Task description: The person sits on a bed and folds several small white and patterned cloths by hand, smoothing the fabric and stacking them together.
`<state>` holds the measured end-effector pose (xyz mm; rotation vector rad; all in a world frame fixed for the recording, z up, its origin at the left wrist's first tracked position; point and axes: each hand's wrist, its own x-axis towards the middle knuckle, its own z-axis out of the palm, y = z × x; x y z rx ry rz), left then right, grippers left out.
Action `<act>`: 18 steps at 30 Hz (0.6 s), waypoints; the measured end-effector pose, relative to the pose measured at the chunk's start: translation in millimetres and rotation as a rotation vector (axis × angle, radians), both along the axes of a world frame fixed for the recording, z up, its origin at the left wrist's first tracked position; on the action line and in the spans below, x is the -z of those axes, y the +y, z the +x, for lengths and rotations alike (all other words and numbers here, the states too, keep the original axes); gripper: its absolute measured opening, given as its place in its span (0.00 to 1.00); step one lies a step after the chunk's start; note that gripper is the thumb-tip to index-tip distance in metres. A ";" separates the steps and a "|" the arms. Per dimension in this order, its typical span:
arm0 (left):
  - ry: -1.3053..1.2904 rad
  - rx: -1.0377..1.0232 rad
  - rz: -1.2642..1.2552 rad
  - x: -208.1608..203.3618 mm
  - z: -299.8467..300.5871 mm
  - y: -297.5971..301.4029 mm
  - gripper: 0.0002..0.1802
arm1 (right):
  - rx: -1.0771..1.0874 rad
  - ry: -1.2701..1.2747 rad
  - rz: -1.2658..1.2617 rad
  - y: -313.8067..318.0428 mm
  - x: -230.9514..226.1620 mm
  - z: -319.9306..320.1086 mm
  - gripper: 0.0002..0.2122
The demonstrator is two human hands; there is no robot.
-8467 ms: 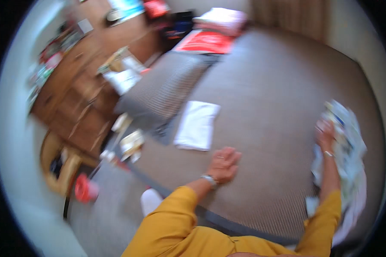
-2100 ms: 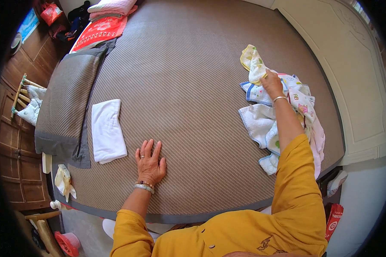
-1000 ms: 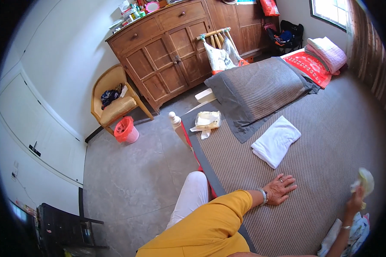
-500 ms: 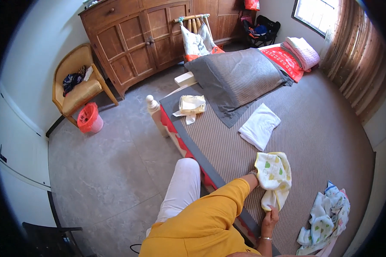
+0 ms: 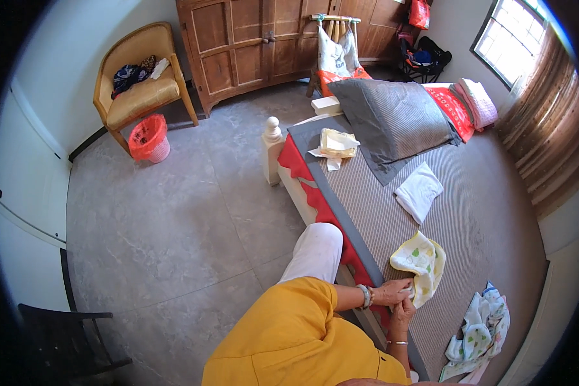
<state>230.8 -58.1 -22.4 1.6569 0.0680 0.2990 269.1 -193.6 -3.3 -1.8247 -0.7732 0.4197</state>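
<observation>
The right hand, fingers nearly closed, is pinching the near end of a yellow-trimmed white cloth extending just ahead; the left hand is meeting it, its grip hard to make out. Farther ahead, a folded white cloth is lying.

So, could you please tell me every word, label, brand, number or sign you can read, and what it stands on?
No text is readable here.
Hanging red bag: any print is too small to read.
Red fabric: pale marks, too small to make out.
Yellow-edged cloth: coloured shapes, no legible words.
Heap of cloths: prints too small to read.
</observation>
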 end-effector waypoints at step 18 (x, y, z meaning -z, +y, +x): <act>-0.019 -0.006 0.240 -12.6 -39.5 16.0 0.24 | 0.073 0.290 0.060 -16.5 3.6 5.6 0.12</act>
